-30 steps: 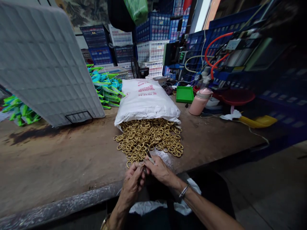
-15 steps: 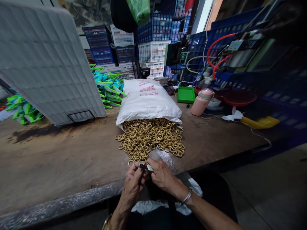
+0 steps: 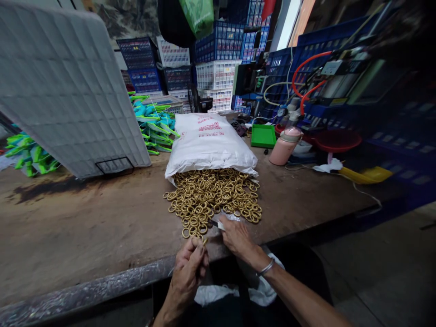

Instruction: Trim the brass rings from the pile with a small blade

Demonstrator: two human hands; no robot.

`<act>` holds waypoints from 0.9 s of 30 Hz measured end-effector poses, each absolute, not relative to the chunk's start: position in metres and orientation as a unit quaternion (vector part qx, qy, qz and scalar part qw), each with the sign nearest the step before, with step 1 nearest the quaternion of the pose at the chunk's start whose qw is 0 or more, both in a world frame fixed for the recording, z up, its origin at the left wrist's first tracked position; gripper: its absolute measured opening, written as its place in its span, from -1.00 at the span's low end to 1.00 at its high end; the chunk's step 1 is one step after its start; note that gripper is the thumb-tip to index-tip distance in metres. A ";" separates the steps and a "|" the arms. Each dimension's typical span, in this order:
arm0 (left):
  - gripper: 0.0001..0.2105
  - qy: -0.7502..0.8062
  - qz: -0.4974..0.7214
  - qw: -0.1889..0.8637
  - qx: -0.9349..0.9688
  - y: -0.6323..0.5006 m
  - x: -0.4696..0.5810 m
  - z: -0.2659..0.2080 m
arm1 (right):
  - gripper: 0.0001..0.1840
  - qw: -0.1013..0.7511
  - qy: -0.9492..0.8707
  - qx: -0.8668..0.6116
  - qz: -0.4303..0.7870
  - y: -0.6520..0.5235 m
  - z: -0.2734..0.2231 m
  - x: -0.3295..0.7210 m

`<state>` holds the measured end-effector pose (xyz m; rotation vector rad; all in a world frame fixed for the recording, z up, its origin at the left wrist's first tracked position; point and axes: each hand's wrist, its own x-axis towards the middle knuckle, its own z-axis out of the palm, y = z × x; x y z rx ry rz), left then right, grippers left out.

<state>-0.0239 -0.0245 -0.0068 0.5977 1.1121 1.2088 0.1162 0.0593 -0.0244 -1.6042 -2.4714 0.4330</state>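
My left hand [image 3: 191,263] is closed near the table's front edge, pinching a gold-coloured ring [image 3: 205,241] between thumb and fingertips. My right hand [image 3: 239,237] grips a small knife [image 3: 220,225] by its pale handle. The dark, narrow blade points left, at the near edge of a heap of gold rings [image 3: 204,195]; whether it touches them I cannot tell. These rings spill from the open mouth of a white sack [image 3: 207,145] with red print, lying on the table [image 3: 85,240].
A tall pale panel [image 3: 78,91] stands at left beside green and blue hangers [image 3: 155,122]. To the right are a green tray [image 3: 263,136], a pink bottle [image 3: 285,146], a red dish [image 3: 337,140] and a yellow scoop [image 3: 368,175]. Stacked crates [image 3: 218,75] fill the back.
My hands have drawn apart. The right one moved up and right with the knife, its blade now by the heap; the left dropped slightly, and a ring now shows at its fingertips.
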 end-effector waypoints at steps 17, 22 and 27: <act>-0.75 0.393 0.589 0.692 0.139 -0.018 -0.047 -0.006 | -0.83 0.097 -0.829 -0.544 0.086 0.095 -0.013 0.063; -0.82 0.371 0.587 0.711 0.115 -0.016 -0.053 -0.010 | -0.87 0.102 -0.828 -0.543 0.099 0.100 -0.014 0.060; -0.78 0.412 0.596 0.672 0.153 -0.007 -0.052 -0.009 | -0.86 0.139 -0.839 -0.511 0.127 0.099 -0.006 0.069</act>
